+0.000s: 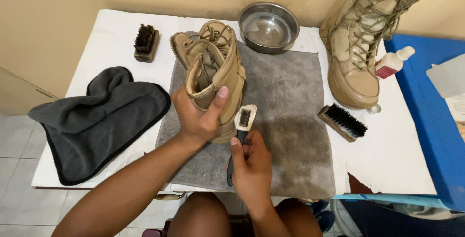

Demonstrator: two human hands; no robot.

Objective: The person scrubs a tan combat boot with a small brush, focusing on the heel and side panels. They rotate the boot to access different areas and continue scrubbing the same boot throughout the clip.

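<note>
Over the middle of the table, on a grey towel that shields the white cover beneath, the left hand wraps its fingers around the collar of a tan boot, thumb pressed against the side, tilting it so the flank faces the person. The right hand closes its fingers around the dark handle of a small brush, its bristled head touching the boot's lower side. Toward the far edge stands a metal bowl; a second boot stands upright near the far right corner beside a white bottle. A black-bristled brush lies near the right edge, a wooden brush near the far left corner, and a dark cloth drapes over the left edge.
</note>
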